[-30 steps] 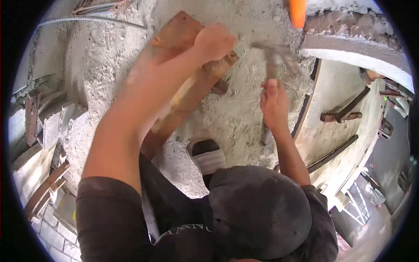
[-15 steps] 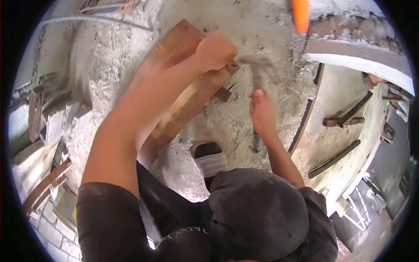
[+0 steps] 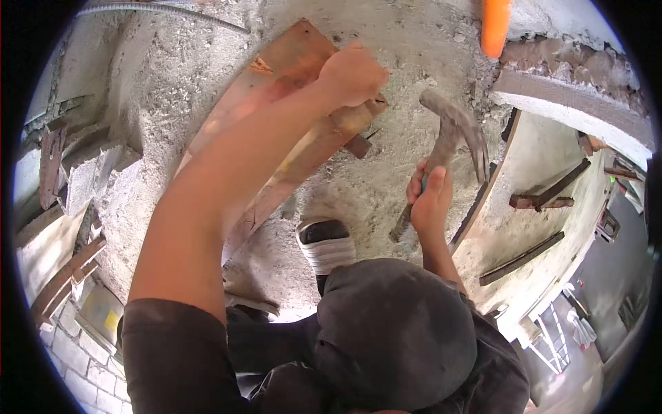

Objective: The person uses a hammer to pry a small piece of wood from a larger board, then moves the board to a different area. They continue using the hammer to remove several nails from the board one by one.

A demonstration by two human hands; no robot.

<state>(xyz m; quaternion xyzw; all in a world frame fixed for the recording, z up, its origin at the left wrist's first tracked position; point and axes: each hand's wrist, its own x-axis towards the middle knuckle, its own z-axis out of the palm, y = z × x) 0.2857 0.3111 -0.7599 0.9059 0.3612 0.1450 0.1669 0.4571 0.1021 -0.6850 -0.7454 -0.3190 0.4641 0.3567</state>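
Observation:
A wide wooden board [image 3: 303, 155] lies slanted on the rough, pale concrete surface [image 3: 372, 186]. My left hand [image 3: 355, 74] is closed at the board's upper right edge; what its fingers hold is hidden. A small dark wood piece [image 3: 358, 146] sticks out from under the board's right edge. My right hand [image 3: 432, 200] is wrapped round the handle of a claw hammer [image 3: 448, 131]. The hammer's head is up and to the right of my left hand, apart from the board.
An orange object [image 3: 495, 27] stands at the top right beside a concrete ledge [image 3: 572, 100]. A shoe with pale bands [image 3: 327, 247] is below the board. Wood strips [image 3: 522, 259] lie on the right, more wood pieces [image 3: 72, 276] on the left. A metal rod [image 3: 165, 10] crosses the top left.
The hammer has moved right, away from my left hand, and its head has turned. My right hand has shifted slightly right with it. My left hand stays closed at the board's edge.

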